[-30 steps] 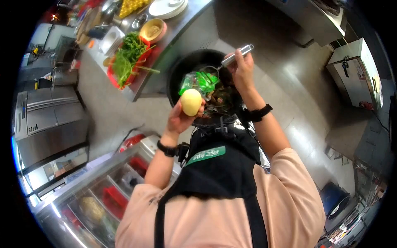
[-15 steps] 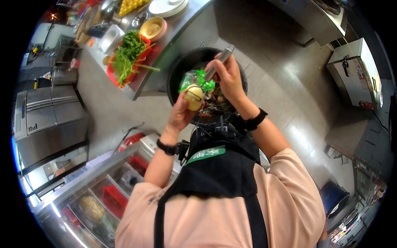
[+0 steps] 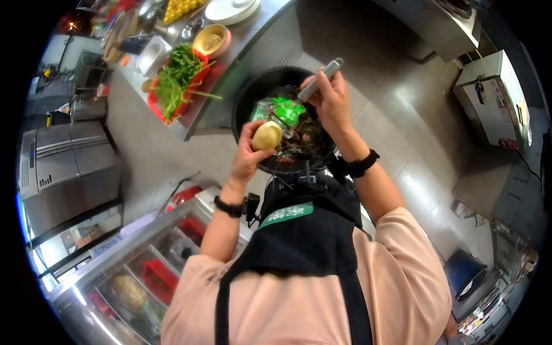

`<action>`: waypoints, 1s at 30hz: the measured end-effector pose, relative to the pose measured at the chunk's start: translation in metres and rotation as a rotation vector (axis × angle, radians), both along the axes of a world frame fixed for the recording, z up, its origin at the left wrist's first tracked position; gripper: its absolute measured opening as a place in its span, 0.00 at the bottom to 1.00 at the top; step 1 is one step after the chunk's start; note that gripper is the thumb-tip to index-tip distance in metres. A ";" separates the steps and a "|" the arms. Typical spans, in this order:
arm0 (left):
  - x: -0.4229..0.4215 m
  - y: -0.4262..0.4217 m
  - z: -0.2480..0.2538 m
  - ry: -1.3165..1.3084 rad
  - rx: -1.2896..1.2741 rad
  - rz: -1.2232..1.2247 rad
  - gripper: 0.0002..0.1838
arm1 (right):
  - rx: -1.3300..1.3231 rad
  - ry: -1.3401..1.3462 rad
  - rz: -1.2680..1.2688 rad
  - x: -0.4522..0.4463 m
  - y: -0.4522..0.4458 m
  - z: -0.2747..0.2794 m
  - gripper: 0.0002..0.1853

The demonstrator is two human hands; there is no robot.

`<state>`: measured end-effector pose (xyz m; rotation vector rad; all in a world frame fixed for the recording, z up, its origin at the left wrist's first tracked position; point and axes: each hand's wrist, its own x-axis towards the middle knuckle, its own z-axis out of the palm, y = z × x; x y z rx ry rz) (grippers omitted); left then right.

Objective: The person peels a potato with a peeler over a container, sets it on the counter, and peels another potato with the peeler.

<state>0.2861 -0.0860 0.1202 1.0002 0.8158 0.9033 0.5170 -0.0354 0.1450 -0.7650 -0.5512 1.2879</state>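
Head view: The peeler (image 3: 310,89) slants, its long axis running from upper right down-left toward the potato (image 3: 267,135). Peeler handle: slim, shiny metal. Potato: pale, smooth, rounded, held over the black bin (image 3: 246,100). Left hand (image 3: 247,156) grip: curled around potato. Right hand (image 3: 334,106) grip: closed on handle.

Before me: bin (image 3: 242,95), bag (image 3: 287,112) in it. Over the bin: my left hand (image 3: 248,156), potato (image 3: 267,135) in it; right of that, my right hand (image 3: 334,104), peeler (image 3: 321,81) in it. Far left: counter (image 3: 244,60), on it a basket (image 3: 156,110) with greens (image 3: 177,80); beyond, a bowl (image 3: 198,41), then plates (image 3: 230,12). Near left: case (image 3: 129,244), containers (image 3: 160,280) inside.
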 end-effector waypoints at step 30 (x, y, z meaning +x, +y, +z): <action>-0.008 -0.006 0.007 0.214 0.167 -0.055 0.37 | -0.041 -0.073 0.143 -0.019 0.000 -0.014 0.09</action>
